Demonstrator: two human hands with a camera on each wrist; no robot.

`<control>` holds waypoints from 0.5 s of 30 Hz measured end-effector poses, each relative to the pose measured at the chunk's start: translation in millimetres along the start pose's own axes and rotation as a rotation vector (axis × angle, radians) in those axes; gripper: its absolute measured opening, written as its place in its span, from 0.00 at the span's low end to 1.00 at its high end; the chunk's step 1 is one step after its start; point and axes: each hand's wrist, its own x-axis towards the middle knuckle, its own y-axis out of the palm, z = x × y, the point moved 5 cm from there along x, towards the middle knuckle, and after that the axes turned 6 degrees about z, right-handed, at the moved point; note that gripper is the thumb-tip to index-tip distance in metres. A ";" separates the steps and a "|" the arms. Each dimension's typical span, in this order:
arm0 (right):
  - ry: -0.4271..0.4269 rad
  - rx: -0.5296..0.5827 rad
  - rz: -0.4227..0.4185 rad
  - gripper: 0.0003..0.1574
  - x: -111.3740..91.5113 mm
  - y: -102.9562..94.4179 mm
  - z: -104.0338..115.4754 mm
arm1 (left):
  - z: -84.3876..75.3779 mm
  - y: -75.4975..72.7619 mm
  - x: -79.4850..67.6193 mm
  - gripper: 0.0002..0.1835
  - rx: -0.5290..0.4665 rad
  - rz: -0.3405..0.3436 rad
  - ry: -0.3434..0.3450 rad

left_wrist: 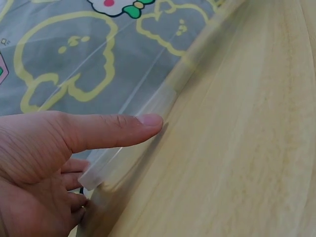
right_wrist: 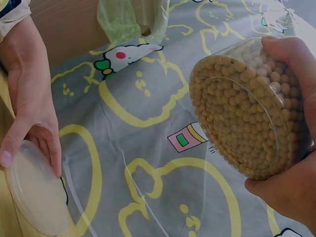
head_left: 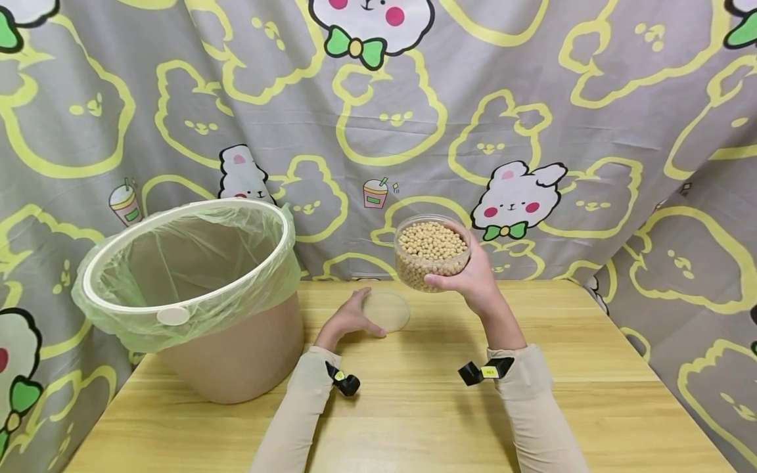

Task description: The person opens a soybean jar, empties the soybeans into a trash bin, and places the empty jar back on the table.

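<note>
My right hand [head_left: 476, 279] grips a clear round plastic jar [right_wrist: 247, 113] from the side, holding it up above the table. Pale yellow soybeans [head_left: 432, 241] fill the jar, whose top is uncovered and tips toward the head camera. Lower and to the left, my left hand [head_left: 350, 316] holds a translucent round lid [head_left: 390, 311] across its edge, thumb on one side and fingers on the other. The left wrist view shows the thumb [left_wrist: 118, 131] over the lid's rim [left_wrist: 98, 173], close over the wooden tabletop; the fingers are partly hidden behind it.
On the left of the wooden table [head_left: 402, 407] stands a large beige bin [head_left: 236, 355] lined with a green plastic bag [head_left: 278, 276], under a white rim ring [head_left: 173, 315]. A grey curtain [head_left: 408, 177] with cartoon figures hangs behind the table's back edge.
</note>
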 end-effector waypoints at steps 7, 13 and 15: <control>-0.002 -0.001 0.002 0.64 0.4 -0.2 -0.7 | -3.3 0.7 -2.2 0.64 0.030 0.007 -0.010; -0.007 0.001 0.006 0.64 0.6 0.1 -0.4 | -1.9 0.4 -2.2 0.65 0.023 0.004 -0.016; -0.009 0.003 0.010 0.64 0.6 0.2 -0.6 | -2.1 0.5 -2.6 0.65 0.022 0.001 -0.014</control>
